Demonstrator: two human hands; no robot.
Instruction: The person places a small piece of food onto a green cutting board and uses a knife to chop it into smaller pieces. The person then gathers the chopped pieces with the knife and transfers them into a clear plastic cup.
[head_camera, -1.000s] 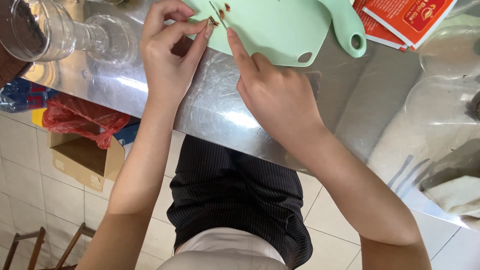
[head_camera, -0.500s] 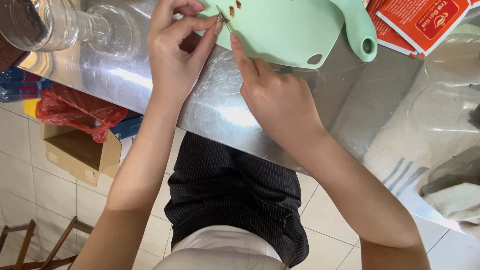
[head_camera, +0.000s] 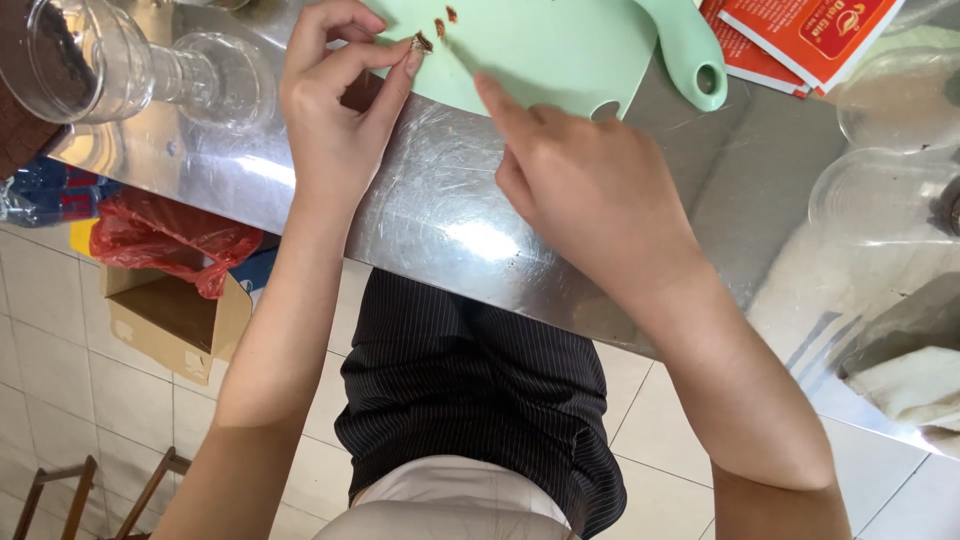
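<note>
Upper centre, the left hand (head_camera: 335, 120) pinches a small brown scrap (head_camera: 422, 42) over the pale green plastic cutting board (head_camera: 545, 50); the right hand (head_camera: 590, 190), fingers pressed together, points beside it. A loose pinch could drop the scrap.

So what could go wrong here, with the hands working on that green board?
The cutting board overhangs the steel counter's near edge, so pressing could tip it. The brown bit pinched by the left hand is tiny and could drop to the floor. The glass jar lies beside that hand and could get knocked.
</note>
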